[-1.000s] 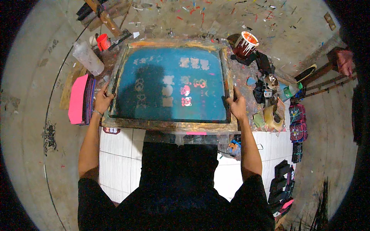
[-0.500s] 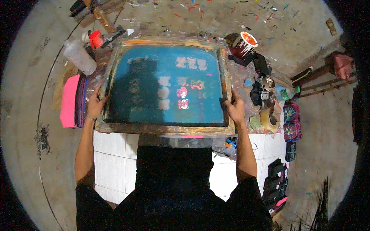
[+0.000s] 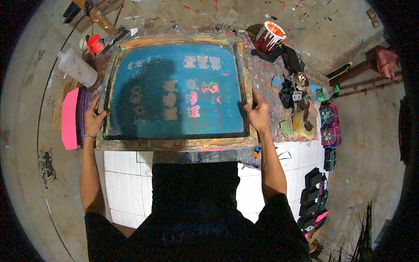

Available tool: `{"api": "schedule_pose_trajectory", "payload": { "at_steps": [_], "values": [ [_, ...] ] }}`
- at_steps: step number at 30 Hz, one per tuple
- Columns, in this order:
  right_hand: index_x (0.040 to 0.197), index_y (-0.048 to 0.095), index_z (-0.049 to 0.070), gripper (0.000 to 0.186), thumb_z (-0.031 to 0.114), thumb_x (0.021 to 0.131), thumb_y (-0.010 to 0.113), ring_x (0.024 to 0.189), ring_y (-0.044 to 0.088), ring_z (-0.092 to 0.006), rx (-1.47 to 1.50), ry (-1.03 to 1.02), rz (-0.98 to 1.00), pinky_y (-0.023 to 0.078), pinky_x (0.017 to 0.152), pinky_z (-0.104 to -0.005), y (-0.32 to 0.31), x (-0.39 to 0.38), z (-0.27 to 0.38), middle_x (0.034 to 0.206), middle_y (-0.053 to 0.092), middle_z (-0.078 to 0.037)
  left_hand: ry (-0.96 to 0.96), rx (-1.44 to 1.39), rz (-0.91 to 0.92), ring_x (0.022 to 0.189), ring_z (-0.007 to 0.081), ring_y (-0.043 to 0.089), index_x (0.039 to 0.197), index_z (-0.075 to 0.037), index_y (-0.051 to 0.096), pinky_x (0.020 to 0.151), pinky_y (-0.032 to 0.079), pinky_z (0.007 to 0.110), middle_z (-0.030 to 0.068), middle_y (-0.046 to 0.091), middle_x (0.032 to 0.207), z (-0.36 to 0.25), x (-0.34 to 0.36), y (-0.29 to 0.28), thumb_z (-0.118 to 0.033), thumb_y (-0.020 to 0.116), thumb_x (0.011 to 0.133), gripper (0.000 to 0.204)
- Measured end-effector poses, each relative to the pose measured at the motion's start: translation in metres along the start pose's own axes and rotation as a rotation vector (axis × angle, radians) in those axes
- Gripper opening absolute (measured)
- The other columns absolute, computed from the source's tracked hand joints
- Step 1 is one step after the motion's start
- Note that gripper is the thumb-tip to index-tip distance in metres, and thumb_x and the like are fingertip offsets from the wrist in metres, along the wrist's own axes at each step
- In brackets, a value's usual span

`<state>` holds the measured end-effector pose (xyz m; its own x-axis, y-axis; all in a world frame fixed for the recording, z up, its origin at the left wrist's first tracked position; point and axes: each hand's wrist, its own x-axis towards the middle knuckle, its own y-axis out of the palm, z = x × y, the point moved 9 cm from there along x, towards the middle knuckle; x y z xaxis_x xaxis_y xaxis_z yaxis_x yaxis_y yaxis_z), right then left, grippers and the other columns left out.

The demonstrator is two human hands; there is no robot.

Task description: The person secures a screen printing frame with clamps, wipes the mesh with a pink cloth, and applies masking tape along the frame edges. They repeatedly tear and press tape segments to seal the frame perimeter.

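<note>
Screen-printing frame: the wooden frame (image 3: 174, 144) lies level over the desk (image 3: 277, 102), squarely before the person's black-clad torso (image 3: 194, 187); whether it rests or is lifted cannot be told
Near edge: its front rail runs along the desk's near side, with a clear sheet (image 3: 183, 157) jutting out below it, close to the torso
Left edge: little room, a stack of pink and dark pieces (image 3: 70, 120) just beside the left hand (image 3: 93, 121)
Right edge: a wider strip of desk between the rail and the tape roll (image 3: 303, 126)
Far corners: translucent container (image 3: 78, 68) and red cup (image 3: 94, 44) off the left one, paint-dripped bucket (image 3: 269, 38) near the right one
Left fingers: closed around the left rail, thumb on its upper face, the rest partly hidden
Right fingers: right hand (image 3: 258, 115) clasps the right rail, thumb inward, other fingers on the outer side
Mesh: blue-green screen (image 3: 214, 122) with pale and pink bear-like shapes, a shadow across its left half
</note>
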<state>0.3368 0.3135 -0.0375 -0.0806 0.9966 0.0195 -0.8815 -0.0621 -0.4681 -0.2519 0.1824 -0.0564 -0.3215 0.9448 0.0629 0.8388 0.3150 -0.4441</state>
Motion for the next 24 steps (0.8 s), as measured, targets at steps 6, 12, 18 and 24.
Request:
{"api": "schedule_pose_trajectory", "payload": {
  "at_steps": [6, 12, 18, 24],
  "values": [
    [0.134, 0.042, -0.009, 0.064, -0.005, 0.073, 0.059, 0.117, 0.055, -0.0251, 0.024, -0.085, -0.006, 0.042, 0.097, -0.0332, 0.004, 0.001, 0.006, 0.128, 0.056, -0.022, -0.022, 0.086, 0.004, 0.129, 0.0224, 0.043, 0.139, 0.002, 0.039, 0.107, 0.035, 0.031, 0.0169, 0.043, 0.142, 0.000, 0.000, -0.005, 0.009, 0.060, 0.074, 0.069],
    [0.134, 0.043, -0.008, 0.065, -0.004, 0.072, 0.059, 0.115, 0.056, -0.0246, 0.072, -0.058, -0.025, 0.043, 0.096, -0.0333, 0.008, 0.002, 0.003, 0.126, 0.057, -0.022, 0.005, 0.170, -0.014, 0.129, 0.0216, 0.043, 0.140, 0.002, 0.038, 0.107, 0.034, 0.031, 0.0168, 0.041, 0.143, 0.005, 0.004, -0.010, 0.008, 0.059, 0.074, 0.069],
    [0.132, 0.044, -0.009, 0.065, -0.007, 0.070, 0.061, 0.114, 0.057, -0.0246, 0.035, -0.139, -0.089, 0.043, 0.096, -0.0331, 0.007, 0.004, 0.000, 0.124, 0.058, -0.021, 0.044, 0.090, -0.002, 0.130, 0.0212, 0.042, 0.140, 0.003, 0.038, 0.108, 0.032, 0.031, 0.0147, 0.043, 0.142, 0.000, 0.011, -0.014, 0.009, 0.059, 0.072, 0.071],
    [0.133, 0.043, -0.010, 0.066, -0.007, 0.069, 0.063, 0.115, 0.055, -0.0238, 0.003, -0.135, -0.078, 0.042, 0.098, -0.0324, 0.010, 0.010, -0.004, 0.125, 0.057, -0.021, 0.024, 0.088, -0.008, 0.129, 0.0204, 0.043, 0.139, 0.005, 0.038, 0.108, 0.032, 0.032, 0.0148, 0.047, 0.139, -0.001, 0.011, -0.014, 0.010, 0.057, 0.073, 0.069]
  ]
}}
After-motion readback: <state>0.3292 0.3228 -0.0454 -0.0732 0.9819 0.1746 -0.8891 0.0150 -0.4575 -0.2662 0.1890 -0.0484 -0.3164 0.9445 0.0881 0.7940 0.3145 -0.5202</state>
